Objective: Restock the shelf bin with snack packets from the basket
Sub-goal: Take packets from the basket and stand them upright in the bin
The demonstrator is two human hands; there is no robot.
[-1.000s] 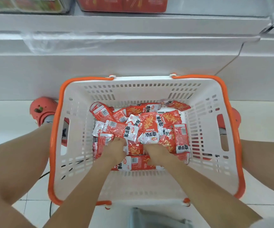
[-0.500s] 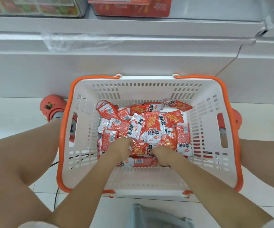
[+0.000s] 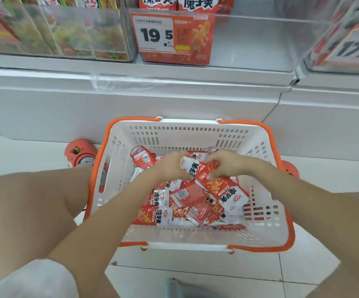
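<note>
A white basket [image 3: 187, 134] with orange handles stands on the floor between my legs. Several red and white snack packets [image 3: 187, 201] lie piled inside it. My left hand [image 3: 170, 165] and my right hand [image 3: 228, 164] are raised above the pile, close together. Together they grip a bunch of packets [image 3: 195, 168], some hanging down from my right hand. Above, on the shelf, a clear shelf bin [image 3: 256, 39] carries a red "19.5" price card [image 3: 172, 35] and looks mostly empty on its right side.
A clear bin of green and mixed packets [image 3: 66, 33] sits left of the target bin, and another with a "17" card [image 3: 350, 46] to its right. The white shelf base [image 3: 131, 104] rises right behind the basket. My red shoes [image 3: 79, 153] flank the basket.
Both hands have lifted out of the pile, carrying a bunch of packets upward. My view has tilted up, bringing the shelf bins and price cards into sight.
</note>
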